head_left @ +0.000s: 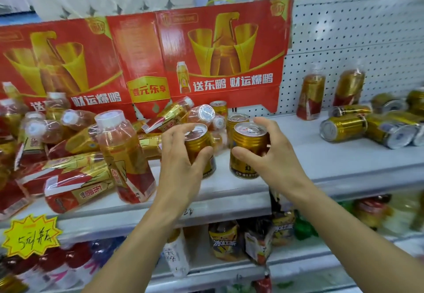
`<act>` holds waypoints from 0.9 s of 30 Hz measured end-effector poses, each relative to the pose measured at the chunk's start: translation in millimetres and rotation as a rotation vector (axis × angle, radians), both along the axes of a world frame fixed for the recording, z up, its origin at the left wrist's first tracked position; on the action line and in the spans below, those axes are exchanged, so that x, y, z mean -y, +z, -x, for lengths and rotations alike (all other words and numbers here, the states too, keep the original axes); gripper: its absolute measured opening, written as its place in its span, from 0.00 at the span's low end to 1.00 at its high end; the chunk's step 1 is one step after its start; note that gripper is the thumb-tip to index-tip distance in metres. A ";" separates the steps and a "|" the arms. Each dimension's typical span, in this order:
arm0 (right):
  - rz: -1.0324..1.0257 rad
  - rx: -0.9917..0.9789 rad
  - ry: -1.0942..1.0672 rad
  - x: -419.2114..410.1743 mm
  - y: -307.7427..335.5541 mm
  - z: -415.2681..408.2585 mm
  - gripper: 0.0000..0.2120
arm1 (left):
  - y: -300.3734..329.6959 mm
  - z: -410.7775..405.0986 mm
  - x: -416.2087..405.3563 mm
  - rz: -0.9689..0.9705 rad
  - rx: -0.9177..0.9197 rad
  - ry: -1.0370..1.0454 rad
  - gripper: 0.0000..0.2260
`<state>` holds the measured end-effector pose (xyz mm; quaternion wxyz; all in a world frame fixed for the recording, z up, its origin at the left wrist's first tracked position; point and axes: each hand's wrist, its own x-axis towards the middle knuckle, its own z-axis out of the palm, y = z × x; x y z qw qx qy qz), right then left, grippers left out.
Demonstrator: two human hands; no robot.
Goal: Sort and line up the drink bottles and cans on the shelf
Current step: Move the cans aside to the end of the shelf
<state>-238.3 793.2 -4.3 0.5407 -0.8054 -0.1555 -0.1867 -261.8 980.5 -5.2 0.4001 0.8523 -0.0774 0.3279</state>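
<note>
My left hand grips an upright gold can on the white shelf. Beside it, my right hand grips a second upright gold can. Two more gold cans stand just behind them. To the left lies a jumbled heap of red-and-gold drink bottles, most on their sides, one bottle leaning nearly upright at the front. On the right, two bottles stand by the pegboard, and several gold cans lie on their sides.
A red and gold cardboard display backs the shelf on the left; white pegboard backs the right. A yellow starburst price tag hangs on the shelf's front edge. Lower shelves hold other bottled drinks.
</note>
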 end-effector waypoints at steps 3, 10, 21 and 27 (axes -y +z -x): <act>-0.022 0.013 -0.049 24.5 3.6 12.4 0.34 | 6.9 4.3 22.6 0.029 0.027 -0.090 0.17; -0.044 0.027 -0.210 122.0 12.9 44.0 0.33 | 19.8 2.5 113.4 0.075 0.044 -0.339 0.14; 0.048 0.064 -0.379 364.0 29.9 81.7 0.23 | 16.0 1.2 366.7 0.166 -0.027 -0.528 0.14; 0.112 0.045 -0.375 489.0 37.4 76.7 0.23 | 12.0 -10.8 496.0 0.183 -0.052 -0.519 0.14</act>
